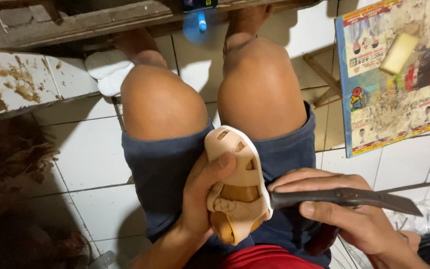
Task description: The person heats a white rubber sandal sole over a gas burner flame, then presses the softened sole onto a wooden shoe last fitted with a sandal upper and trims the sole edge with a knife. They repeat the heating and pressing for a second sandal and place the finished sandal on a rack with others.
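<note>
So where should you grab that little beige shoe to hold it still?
Probably around its middle, from the left, as the left hand does: the small sandal lies sole-side right, where the right hand works a dark metal tool along its edge.

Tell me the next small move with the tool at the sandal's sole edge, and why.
Probably a short draw of the dark metal tool along the white sole edge. The right hand has its tip at the rim of the small beige sandal, which the left hand grips on the lap, thumb across the upper.
</note>
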`<state>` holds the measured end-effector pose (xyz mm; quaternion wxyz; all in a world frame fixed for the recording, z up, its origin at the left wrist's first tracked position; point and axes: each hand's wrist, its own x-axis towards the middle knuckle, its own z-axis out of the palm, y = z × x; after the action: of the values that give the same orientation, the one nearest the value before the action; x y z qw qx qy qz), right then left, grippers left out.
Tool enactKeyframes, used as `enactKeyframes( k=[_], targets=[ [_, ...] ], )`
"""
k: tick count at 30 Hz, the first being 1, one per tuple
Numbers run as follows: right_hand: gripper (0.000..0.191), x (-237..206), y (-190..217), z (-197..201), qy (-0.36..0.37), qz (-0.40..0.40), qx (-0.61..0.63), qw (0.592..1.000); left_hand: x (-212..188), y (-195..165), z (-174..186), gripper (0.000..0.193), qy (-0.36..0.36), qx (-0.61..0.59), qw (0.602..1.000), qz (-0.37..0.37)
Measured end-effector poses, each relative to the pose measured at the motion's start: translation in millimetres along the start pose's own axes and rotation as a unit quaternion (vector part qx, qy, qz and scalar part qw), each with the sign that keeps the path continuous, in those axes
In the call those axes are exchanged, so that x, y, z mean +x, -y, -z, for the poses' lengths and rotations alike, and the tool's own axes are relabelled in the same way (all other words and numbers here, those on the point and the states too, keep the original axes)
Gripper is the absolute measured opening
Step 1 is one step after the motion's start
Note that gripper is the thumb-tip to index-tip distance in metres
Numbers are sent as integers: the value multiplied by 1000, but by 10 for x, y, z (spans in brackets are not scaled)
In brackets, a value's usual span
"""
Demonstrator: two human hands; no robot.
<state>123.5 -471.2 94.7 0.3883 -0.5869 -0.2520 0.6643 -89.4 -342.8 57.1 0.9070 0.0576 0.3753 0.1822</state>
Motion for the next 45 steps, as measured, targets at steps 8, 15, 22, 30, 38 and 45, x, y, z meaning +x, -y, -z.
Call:
enactKeyframes(
  k=[8,15,22,30,38,45],
  targets=[
    [33,-145,-87,-284,-102,59,-118,986,11,44,-12,46,19,-9,1000,-8],
    [32,3,126,-270,-55,60,-232,969,78,148,72,40,-33,2,999,-20],
    [32,216,262,-38,66,31,-253,965,43,141,137,42,39,31,997,-57],
    [27,222,274,-196,-59,47,-231,970,57,68,157,41,9,44,999,-22],
    [28,290,402,-21,41,63,-181,981,60,32,125,41,63,-22,998,-2],
    [30,86,201,-167,-56,16,-187,981,66,67,139,46,61,6,998,-14]
  ],
)
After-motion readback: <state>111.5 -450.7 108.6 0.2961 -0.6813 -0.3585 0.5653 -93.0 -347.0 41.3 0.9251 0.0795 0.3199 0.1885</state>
